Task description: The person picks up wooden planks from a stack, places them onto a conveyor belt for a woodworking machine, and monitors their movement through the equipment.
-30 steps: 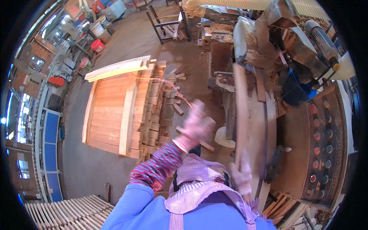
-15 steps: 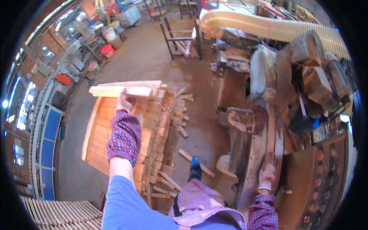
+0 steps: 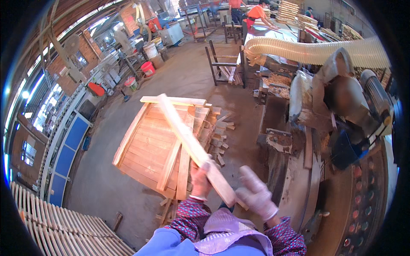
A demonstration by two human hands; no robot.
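Note:
A light wooden plank (image 3: 185, 136) slants across the view, its near end close to my body. My left hand (image 3: 200, 182), in a thin pale glove, is wrapped round it near the lower end. My right hand (image 3: 258, 195), gloved as well and a little blurred, is beside that end with its fingers apart; whether it touches the wood I cannot tell. Below the plank lies a stack of boards (image 3: 139, 147), with two loose strips lying lengthwise on top and another plank (image 3: 173, 100) along its far edge.
A dusty woodworking machine (image 3: 341, 96) with a ribbed hose (image 3: 316, 50) stands on the right. Slatted wood (image 3: 68, 226) fills the near left, beside a blue-panelled machine (image 3: 70, 143). A black frame (image 3: 224, 64) and red bucket (image 3: 147, 68) stand farther off. A person in orange (image 3: 256, 15) works at the back.
My left hand has left the far edge of the stack and now holds a plank in front of me. My right hand has come off the machine bed toward the plank's near end.

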